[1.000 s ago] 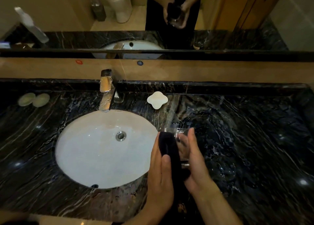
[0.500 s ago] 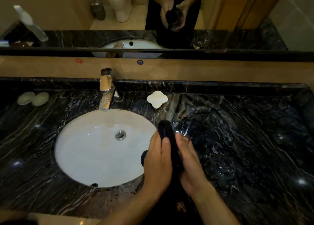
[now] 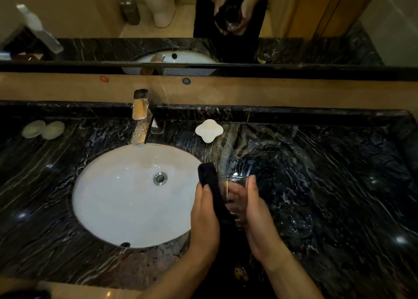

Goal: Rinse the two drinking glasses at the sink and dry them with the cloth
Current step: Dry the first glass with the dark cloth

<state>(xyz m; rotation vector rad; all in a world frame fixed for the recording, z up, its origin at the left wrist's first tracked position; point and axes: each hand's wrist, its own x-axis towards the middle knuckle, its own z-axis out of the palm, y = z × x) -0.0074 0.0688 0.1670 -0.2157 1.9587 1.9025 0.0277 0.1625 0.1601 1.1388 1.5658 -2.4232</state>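
Clear glass [image 3: 235, 199], thin-walled tumbler, held tilted over the counter [image 3: 339, 185] just right of the sink [image 3: 126, 197], rim pointing away from the person. Right hand [image 3: 257, 217] wraps its far side, fingers curled under the body. Left hand [image 3: 204, 217] presses a black cloth [image 3: 209, 179] against the near side; the cloth's upper end sticks up past the fingertips. Both hands are closed on their loads.

Handling, as a judgement: the glass is light, rigid, breakable, likely slick if wet. Best held round the body, not pinched at the rim. The cloth is soft and limp and will conform to the wall.

A second glass seems to show in the mirror [image 3: 316, 16], on the counter at right; hard to make out directly. The tap [image 3: 140, 117] shows no running water.
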